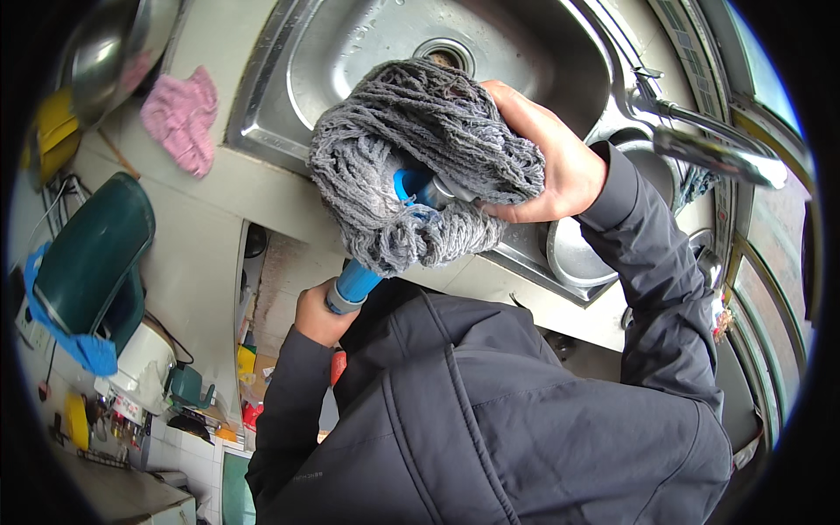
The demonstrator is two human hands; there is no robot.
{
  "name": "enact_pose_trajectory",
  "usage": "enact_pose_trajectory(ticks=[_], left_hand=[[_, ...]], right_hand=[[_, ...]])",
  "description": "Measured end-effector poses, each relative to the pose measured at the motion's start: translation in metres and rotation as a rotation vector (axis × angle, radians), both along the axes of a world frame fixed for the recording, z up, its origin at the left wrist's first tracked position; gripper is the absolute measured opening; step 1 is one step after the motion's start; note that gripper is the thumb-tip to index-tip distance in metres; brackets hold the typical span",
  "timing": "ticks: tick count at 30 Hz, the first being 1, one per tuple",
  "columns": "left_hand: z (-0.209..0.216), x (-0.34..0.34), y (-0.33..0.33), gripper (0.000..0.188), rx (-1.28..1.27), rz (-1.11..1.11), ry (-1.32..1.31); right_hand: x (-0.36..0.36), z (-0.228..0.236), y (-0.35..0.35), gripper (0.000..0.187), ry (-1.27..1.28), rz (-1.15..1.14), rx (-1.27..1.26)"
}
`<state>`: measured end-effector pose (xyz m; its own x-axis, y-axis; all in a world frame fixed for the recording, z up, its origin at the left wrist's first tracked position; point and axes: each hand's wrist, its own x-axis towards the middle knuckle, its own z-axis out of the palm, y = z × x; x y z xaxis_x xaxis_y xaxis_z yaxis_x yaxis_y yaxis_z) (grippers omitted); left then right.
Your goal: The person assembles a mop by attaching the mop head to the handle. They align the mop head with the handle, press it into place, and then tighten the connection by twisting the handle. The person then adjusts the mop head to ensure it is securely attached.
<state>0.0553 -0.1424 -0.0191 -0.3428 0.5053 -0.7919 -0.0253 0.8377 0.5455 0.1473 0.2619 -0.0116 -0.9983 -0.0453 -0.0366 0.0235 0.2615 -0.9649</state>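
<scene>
A mop with a thick head of grey, looped strings (411,109) hangs in front of me over the near edge of the sink. Its blue handle (359,282) runs down from beneath the strings toward my body. My left hand (322,315) is closed around the handle by a grey collar; most of its fingers are hidden. On the other side, my right hand (560,166) grips the right edge of the string head, thumb below and fingers on top. A blue plastic part and some metal show in the middle of the strings.
The stainless steel sink (350,52) lies beyond the mop, with a chrome faucet (717,144) at its right. A metal pot (577,254) sits by my right forearm. Left on the counter are a pink cloth (182,118), a dark green container (101,249) and a metal bowl (109,52).
</scene>
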Motion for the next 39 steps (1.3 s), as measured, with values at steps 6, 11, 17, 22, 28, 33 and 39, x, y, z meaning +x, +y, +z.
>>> enact_pose_trajectory(ticks=[6, 11, 17, 22, 28, 33, 39], left_hand=[[0.028, 0.032, -0.001, 0.026, 0.137, 0.077, 0.084], [0.052, 0.050, 0.006, 0.028, 0.217, 0.131, 0.224], [0.109, 0.046, 0.036, 0.029, 0.580, 0.229, 0.429], [0.133, 0.032, 0.054, 0.020, 0.837, 0.343, 0.513], [0.091, 0.015, 0.040, 0.019, 1.051, 0.275, 0.831], [0.047, 0.007, 0.004, 0.027, 0.966, -0.039, 1.235], [0.022, 0.020, -0.030, 0.035, 1.006, 0.086, 1.084]], right_hand=[[0.007, 0.065, -0.009, 0.098, -0.043, 0.007, -0.061], [0.009, 0.142, -0.015, 0.103, 0.076, 0.043, 0.092], [-0.006, 0.264, -0.010, 0.093, 0.314, 0.099, 0.264], [-0.032, 0.365, -0.026, 0.093, 0.574, 0.235, 0.643], [-0.054, 0.400, -0.104, 0.103, 0.440, 0.363, 0.738], [-0.048, 0.397, -0.179, 0.100, 0.346, 0.398, 0.861], [-0.024, 0.384, -0.234, 0.100, 0.130, 0.221, 0.798]])
